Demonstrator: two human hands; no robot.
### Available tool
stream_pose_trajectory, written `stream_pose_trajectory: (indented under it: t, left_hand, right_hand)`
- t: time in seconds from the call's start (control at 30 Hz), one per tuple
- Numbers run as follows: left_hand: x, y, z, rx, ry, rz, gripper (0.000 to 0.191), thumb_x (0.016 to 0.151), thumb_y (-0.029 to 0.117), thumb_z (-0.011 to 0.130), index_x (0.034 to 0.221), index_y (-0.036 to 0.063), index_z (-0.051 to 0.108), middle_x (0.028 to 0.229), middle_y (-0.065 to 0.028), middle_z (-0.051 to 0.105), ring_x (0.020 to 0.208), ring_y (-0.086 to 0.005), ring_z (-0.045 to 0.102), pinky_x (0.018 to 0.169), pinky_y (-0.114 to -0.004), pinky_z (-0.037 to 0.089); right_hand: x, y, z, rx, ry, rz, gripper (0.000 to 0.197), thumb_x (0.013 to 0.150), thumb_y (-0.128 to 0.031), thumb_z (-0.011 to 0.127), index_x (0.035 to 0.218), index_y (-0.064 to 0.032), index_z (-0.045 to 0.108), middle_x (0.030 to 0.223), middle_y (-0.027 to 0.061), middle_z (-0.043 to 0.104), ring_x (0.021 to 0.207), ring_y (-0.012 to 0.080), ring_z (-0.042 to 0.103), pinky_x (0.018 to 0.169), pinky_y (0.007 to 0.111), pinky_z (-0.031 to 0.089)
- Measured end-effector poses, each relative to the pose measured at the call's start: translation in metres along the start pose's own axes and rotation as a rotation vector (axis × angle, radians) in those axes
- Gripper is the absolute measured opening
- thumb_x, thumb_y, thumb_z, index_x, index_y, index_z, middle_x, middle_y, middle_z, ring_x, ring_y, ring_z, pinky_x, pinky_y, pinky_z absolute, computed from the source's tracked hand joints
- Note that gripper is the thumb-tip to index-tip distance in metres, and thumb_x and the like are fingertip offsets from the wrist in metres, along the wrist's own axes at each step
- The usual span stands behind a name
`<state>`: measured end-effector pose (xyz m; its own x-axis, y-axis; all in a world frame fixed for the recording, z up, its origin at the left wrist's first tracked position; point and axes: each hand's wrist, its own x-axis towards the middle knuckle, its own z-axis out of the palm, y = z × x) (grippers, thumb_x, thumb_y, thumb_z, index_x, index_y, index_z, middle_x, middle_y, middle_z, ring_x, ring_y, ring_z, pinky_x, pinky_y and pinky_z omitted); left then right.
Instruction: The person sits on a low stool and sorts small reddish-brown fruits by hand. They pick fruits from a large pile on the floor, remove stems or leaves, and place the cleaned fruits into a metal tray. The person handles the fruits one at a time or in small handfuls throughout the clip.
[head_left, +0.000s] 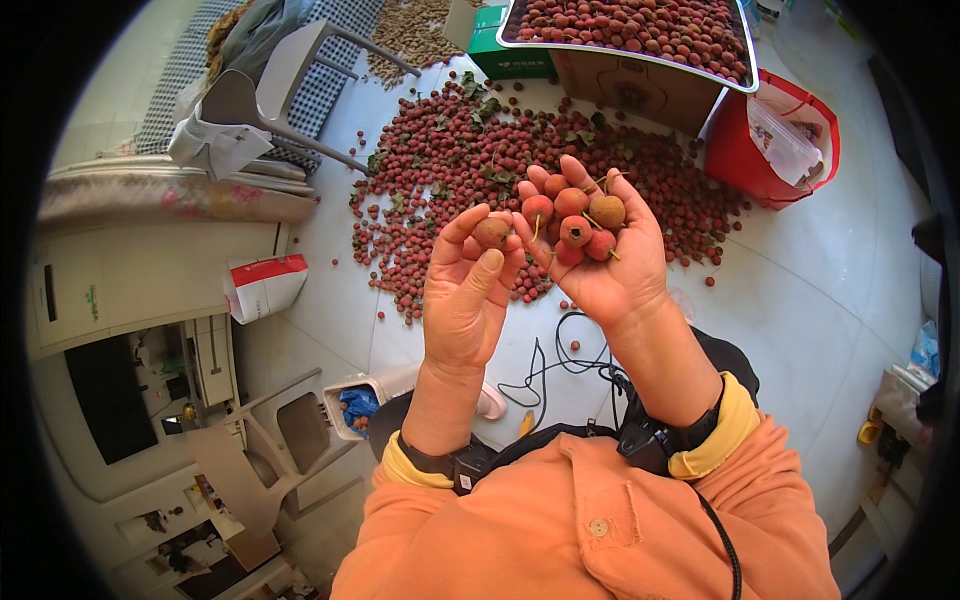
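Between the thumb and fingers of my left hand (466, 300) is one brownish-red hawthorn fruit (491, 233). My right hand (626, 277) is cupped palm up, just to the right, and carries several red hawthorn fruits (571, 202), some with thin stems. One of these fruits is browner than the others. Below both hands, a wide pile of hawthorn fruits (442, 165) with scattered green leaves (484, 111) covers part of the pale tiled floor (787, 300). My fingers hide part of the pile.
A metal tray (637, 50) heaped with hawthorn rests on a cardboard box (637, 86). Beside it stand a green box (510, 61) and a red bag (772, 180). A grey chair (289, 71) is at upper left. Near my legs are a bin (390, 379) and a black cable (536, 394).
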<state>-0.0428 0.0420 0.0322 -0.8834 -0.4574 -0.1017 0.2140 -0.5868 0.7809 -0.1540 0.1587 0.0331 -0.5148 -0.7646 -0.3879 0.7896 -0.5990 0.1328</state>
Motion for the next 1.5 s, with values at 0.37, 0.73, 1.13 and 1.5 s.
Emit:
stream_pose_trajectory:
  t: [0.37, 0.73, 1.13, 1.5]
  left_hand:
    - [0.001, 0.007, -0.012, 0.281, 0.080, 0.104, 0.038, 0.084, -0.005, 0.069, 0.118, 0.0033, 0.057, 0.102, -0.0015, 0.061, 0.093, -0.0084, 0.060, 0.085, -0.023, 0.051]
    - [0.004, 0.008, -0.014, 0.684, 0.074, 0.309, 0.032, 0.083, -0.005, 0.072, 0.110, 0.0018, 0.057, 0.099, -0.0011, 0.060, 0.089, -0.0071, 0.058, 0.082, -0.021, 0.051]
    - [0.004, 0.006, -0.019, 0.747, 0.107, 0.312, 0.035, 0.082, -0.010, 0.068, 0.115, 0.0011, 0.063, 0.103, 0.0001, 0.046, 0.087, -0.0054, 0.052, 0.077, -0.019, 0.047]
    - [0.003, 0.003, -0.020, 0.622, 0.104, 0.291, 0.040, 0.086, -0.007, 0.065, 0.124, 0.0030, 0.058, 0.111, -0.0009, 0.056, 0.098, -0.0083, 0.056, 0.089, -0.024, 0.049]
  right_hand:
    - [0.004, 0.009, 0.002, 0.000, 0.043, 0.014, 0.043, 0.101, -0.038, 0.034, 0.120, -0.0065, 0.057, 0.123, 0.0142, 0.059, 0.112, 0.0277, 0.057, 0.101, 0.051, 0.044]
    - [0.009, 0.014, -0.002, -0.017, 0.023, 0.028, 0.043, 0.101, -0.038, 0.035, 0.119, -0.0065, 0.057, 0.123, 0.0143, 0.059, 0.112, 0.0275, 0.057, 0.101, 0.051, 0.045]
    - [0.008, 0.014, -0.002, -0.009, 0.042, 0.034, 0.042, 0.101, -0.037, 0.035, 0.118, -0.0066, 0.059, 0.123, 0.0147, 0.059, 0.114, 0.0288, 0.056, 0.102, 0.052, 0.044]
    - [0.007, 0.016, -0.003, -0.014, -0.028, 0.061, 0.044, 0.101, -0.037, 0.034, 0.122, -0.0067, 0.057, 0.127, 0.0160, 0.057, 0.119, 0.0305, 0.054, 0.103, 0.052, 0.043]
